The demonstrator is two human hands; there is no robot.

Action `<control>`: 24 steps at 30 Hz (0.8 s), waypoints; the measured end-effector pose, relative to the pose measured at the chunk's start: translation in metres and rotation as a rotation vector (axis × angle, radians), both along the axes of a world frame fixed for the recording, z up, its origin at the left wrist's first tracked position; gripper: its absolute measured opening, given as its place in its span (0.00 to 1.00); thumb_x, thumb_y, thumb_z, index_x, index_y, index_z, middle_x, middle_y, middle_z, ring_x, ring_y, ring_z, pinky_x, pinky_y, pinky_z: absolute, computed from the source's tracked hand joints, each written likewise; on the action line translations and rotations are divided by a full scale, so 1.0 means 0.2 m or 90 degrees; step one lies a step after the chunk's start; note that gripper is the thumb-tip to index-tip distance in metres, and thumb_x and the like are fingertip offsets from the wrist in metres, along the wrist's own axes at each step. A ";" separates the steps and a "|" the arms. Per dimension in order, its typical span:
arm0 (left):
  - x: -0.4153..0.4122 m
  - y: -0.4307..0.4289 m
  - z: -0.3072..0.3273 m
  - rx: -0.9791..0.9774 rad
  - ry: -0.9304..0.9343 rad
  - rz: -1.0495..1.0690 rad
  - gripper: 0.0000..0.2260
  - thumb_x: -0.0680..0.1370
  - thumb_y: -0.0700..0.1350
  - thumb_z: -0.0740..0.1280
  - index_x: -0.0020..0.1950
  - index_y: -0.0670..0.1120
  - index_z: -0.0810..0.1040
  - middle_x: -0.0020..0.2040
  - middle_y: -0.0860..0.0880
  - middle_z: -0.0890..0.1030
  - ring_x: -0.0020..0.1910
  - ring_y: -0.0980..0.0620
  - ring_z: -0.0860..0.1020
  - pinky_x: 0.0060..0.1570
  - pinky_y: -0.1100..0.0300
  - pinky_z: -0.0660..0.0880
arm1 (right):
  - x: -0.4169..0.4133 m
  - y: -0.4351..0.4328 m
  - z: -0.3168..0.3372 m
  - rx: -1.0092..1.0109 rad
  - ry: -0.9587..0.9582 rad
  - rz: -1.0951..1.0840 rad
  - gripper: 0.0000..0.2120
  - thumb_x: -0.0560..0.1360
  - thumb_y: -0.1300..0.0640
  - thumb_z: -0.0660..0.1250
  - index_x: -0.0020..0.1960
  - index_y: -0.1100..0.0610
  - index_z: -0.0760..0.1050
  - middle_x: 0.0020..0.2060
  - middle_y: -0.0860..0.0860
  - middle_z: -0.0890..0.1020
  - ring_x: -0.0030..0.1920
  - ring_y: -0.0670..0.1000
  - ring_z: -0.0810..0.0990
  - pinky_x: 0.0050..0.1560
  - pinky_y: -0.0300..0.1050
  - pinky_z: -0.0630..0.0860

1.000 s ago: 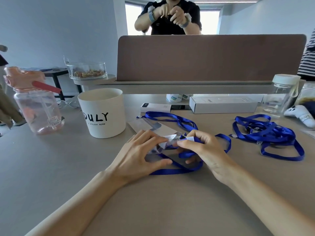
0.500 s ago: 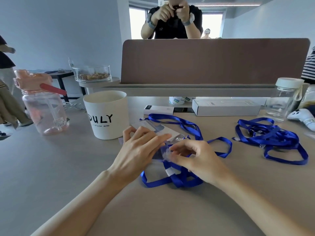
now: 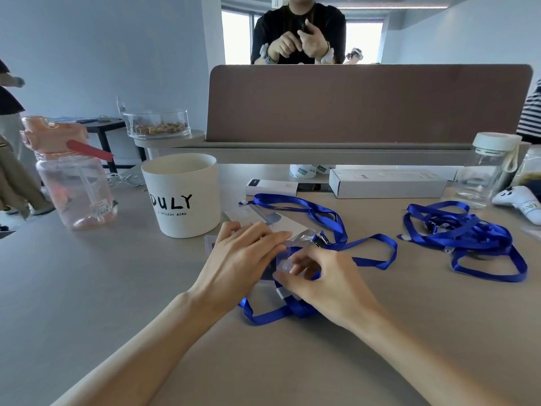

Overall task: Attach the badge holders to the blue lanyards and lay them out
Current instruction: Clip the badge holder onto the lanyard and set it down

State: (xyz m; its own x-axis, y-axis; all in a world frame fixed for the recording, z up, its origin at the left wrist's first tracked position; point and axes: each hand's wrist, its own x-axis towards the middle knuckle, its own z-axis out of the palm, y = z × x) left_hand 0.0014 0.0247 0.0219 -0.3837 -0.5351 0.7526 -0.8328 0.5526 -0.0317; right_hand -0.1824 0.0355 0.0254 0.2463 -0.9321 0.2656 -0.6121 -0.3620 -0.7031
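Note:
A clear plastic badge holder [image 3: 281, 254] lies on the grey table [image 3: 117, 288] in the middle, over a looped blue lanyard [image 3: 366, 253]. My left hand [image 3: 237, 262] lies flat on the holder with straight fingers, pressing it down. My right hand [image 3: 325, 282] sits just to its right, fingers curled, pinching the holder's near edge beside the lanyard's metal clip [image 3: 319, 243]. Another badge holder with a white card [image 3: 263, 219] lies just behind. A tangled pile of blue lanyards [image 3: 462, 232] sits at the right.
A white cup marked DULY [image 3: 184, 197] stands left of the hands, a pink water bottle [image 3: 73, 183] farther left. White boxes [image 3: 386, 183], a clear bottle [image 3: 483, 171] and a brown divider [image 3: 369, 104] line the back. A person stands behind the divider.
My right hand slid toward me and curled onto the holder's edge. My left hand flattened over the holder. The lanyard loop shifted nearer to me.

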 end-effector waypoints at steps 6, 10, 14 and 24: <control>0.00 -0.04 -0.03 -0.021 0.002 0.014 0.14 0.81 0.47 0.58 0.61 0.48 0.80 0.47 0.53 0.79 0.45 0.54 0.77 0.45 0.58 0.68 | 0.04 0.02 0.00 -0.147 0.195 -0.065 0.25 0.69 0.34 0.69 0.61 0.46 0.73 0.45 0.40 0.81 0.44 0.41 0.76 0.40 0.36 0.71; 0.00 -0.05 -0.04 -0.041 0.023 0.025 0.14 0.81 0.48 0.58 0.60 0.47 0.81 0.46 0.52 0.80 0.44 0.50 0.76 0.43 0.54 0.70 | 0.02 -0.01 -0.02 -0.217 0.178 -0.042 0.08 0.78 0.52 0.64 0.55 0.50 0.77 0.40 0.44 0.83 0.39 0.46 0.80 0.35 0.39 0.70; 0.01 -0.05 -0.07 -0.014 0.029 0.089 0.12 0.79 0.46 0.63 0.61 0.50 0.79 0.54 0.53 0.79 0.53 0.50 0.74 0.54 0.56 0.65 | -0.03 -0.04 -0.01 -0.043 0.026 0.057 0.07 0.80 0.57 0.63 0.54 0.52 0.80 0.42 0.43 0.83 0.42 0.39 0.80 0.42 0.32 0.75; -0.03 0.02 -0.03 0.110 0.099 -0.080 0.07 0.78 0.52 0.66 0.46 0.50 0.77 0.39 0.58 0.75 0.39 0.60 0.71 0.36 0.64 0.71 | -0.04 -0.05 0.04 0.130 -0.280 0.055 0.05 0.76 0.60 0.70 0.48 0.52 0.83 0.31 0.44 0.82 0.29 0.39 0.75 0.34 0.33 0.72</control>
